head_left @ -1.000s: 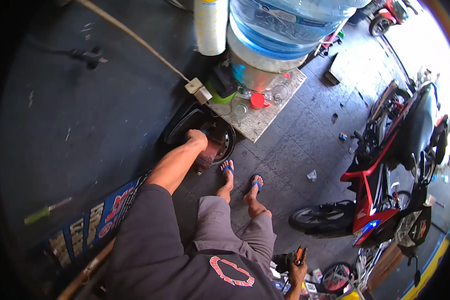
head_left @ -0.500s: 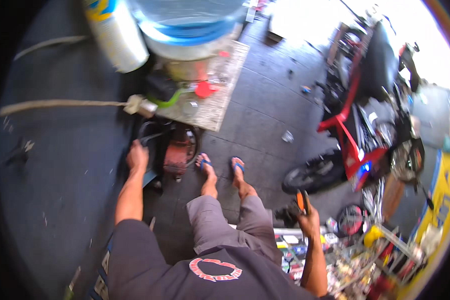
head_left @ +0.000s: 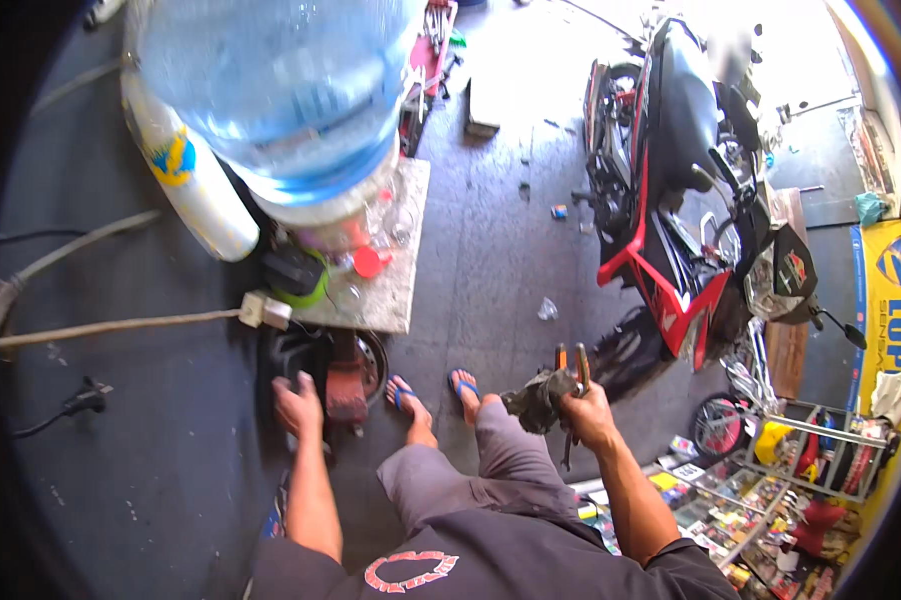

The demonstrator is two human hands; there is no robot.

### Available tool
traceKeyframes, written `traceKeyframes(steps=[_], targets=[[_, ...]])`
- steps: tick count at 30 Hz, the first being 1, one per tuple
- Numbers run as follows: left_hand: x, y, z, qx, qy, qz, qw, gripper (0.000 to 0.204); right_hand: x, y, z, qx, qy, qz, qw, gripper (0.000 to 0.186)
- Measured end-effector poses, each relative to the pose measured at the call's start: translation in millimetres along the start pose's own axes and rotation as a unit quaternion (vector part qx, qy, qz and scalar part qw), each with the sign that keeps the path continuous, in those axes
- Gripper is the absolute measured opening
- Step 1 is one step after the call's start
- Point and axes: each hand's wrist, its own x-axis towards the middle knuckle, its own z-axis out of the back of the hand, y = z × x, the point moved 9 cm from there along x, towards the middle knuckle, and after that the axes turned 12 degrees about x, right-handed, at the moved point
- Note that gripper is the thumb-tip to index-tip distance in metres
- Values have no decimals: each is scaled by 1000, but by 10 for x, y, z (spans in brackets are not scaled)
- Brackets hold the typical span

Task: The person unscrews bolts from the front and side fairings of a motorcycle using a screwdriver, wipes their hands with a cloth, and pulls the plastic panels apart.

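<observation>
Wrapped around an orange-handled tool (head_left: 583, 366) and a dark bundle (head_left: 537, 402), the right hand (head_left: 593, 414) sat at four o'clock in view, probably gathering both to leave the other free. At eight o'clock, the left hand (head_left: 298, 406) curled loosely, contents impossible to tell; the reddish machine (head_left: 347, 395) stood at its three o'clock, partly beneath the table (head_left: 399, 290), perhaps saving space.

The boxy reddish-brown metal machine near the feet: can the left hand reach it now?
Probably yes: the bare left hand looks empty and is beside the machine, with nothing visibly blocking.
</observation>
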Motion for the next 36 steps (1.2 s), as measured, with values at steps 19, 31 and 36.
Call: traceKeyframes(steps=[19, 31, 36], targets=[[-823, -4830, -86, -649, 412, 86, 634, 20, 1993, 2170, -236, 175, 200, -73, 961, 14], [488, -5153, 298, -668, 222, 167, 690, 23, 4445, 3847, -1192, 254, 228, -64, 938, 20], [1101, -5401, 196, -621, 240, 217, 714, 30, 5106, 4165, -2093, 203, 211, -44, 955, 28]])
